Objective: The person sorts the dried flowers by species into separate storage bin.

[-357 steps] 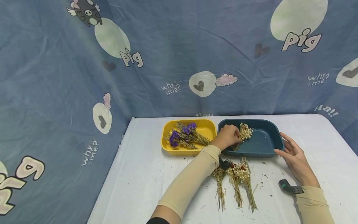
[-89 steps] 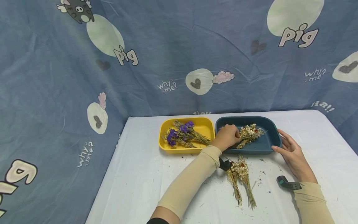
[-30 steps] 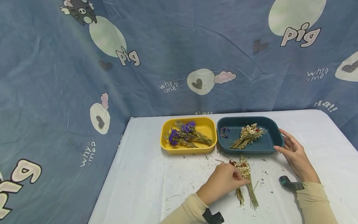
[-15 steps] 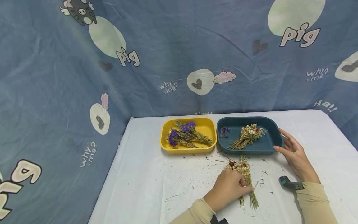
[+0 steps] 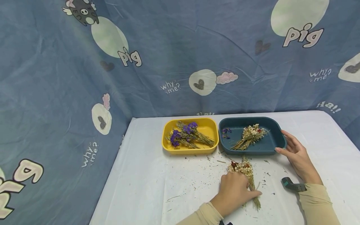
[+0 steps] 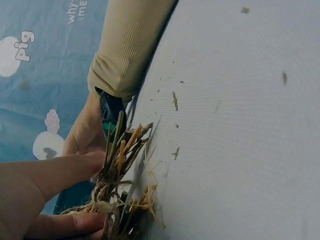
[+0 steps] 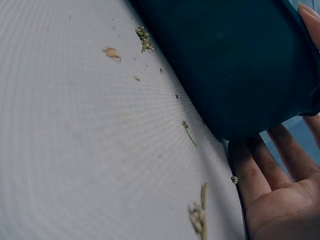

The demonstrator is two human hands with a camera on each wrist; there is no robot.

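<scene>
Two bunches of dried flowers (image 5: 245,170), cream with some dark red heads, lie side by side on the white table (image 5: 140,187). Over their stems is my left hand (image 5: 232,190), its thumb stretched out to the right across them. In the left wrist view, its thumb and fingers come right up to the twine-tied stems (image 6: 122,160), with no firm grip to be seen. My right hand (image 5: 298,159) touches the right end of the dark teal tray (image 5: 253,152), thumb at the front corner and fairly straight fingers along the side. Cream bunches (image 5: 250,136) lie in that tray.
A yellow tray (image 5: 188,151) holding purple dried flowers (image 5: 182,134) stands left of the teal tray. Small purple blossoms (image 5: 226,132) lie inside the teal tray's left end. Crumbs and stem bits are scattered over the table. A patterned blue cloth (image 5: 168,56) hangs behind.
Bunches have gone from the table into the teal tray, where the left hand was. Since then it has moved back to the remaining bunches and slid down their stems. The right hand stays put.
</scene>
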